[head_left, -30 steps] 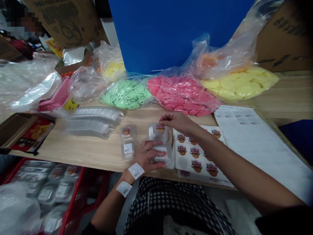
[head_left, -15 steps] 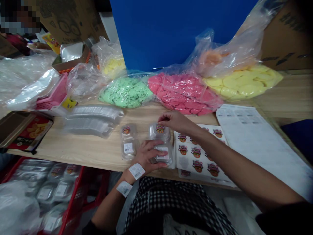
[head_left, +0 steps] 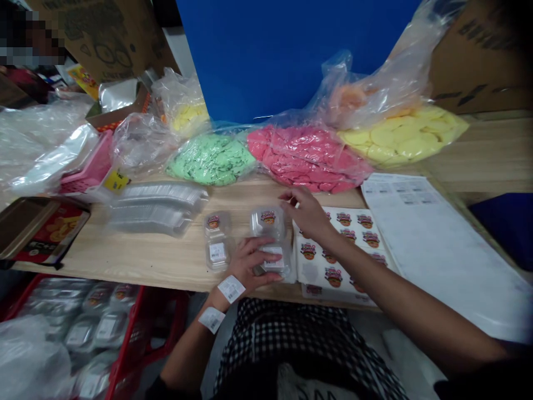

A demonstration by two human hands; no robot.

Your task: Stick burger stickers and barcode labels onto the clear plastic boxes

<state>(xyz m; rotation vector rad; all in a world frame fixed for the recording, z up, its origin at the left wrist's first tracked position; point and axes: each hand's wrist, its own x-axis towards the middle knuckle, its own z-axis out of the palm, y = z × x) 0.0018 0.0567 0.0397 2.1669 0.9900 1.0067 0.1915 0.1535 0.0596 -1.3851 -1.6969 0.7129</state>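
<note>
My left hand (head_left: 252, 262) is spread over the lower half of a clear plastic clamshell box (head_left: 283, 265), fingers across its white label (head_left: 273, 257) and thumb along the near side. A round cartoon sticker (head_left: 267, 217) sits on the upper half. My right hand (head_left: 307, 212) hovers just right of that half, over the edge of the sticker sheet (head_left: 320, 264); its fingers are bent and apart, with nothing visible between them. Left of my left hand stands another clear box (head_left: 217, 233), bearing a cartoon sticker and a white label. Two white labels (head_left: 231, 289) cling to my left wrist and forearm.
Bags of green (head_left: 212, 158), pink (head_left: 308, 155) and yellow (head_left: 403, 136) discs line the back. Stacked clear lids or trays (head_left: 156, 205) lie left, beside a pink basket (head_left: 87, 169). Label sheets (head_left: 433, 244) lie right. A red crate (head_left: 133, 328) of boxes stands below left.
My right hand has lifted off the cartoon sticker on the upper half and moved right, its fingers parting. My left hand stays on the box. The camera view has shifted slightly.
</note>
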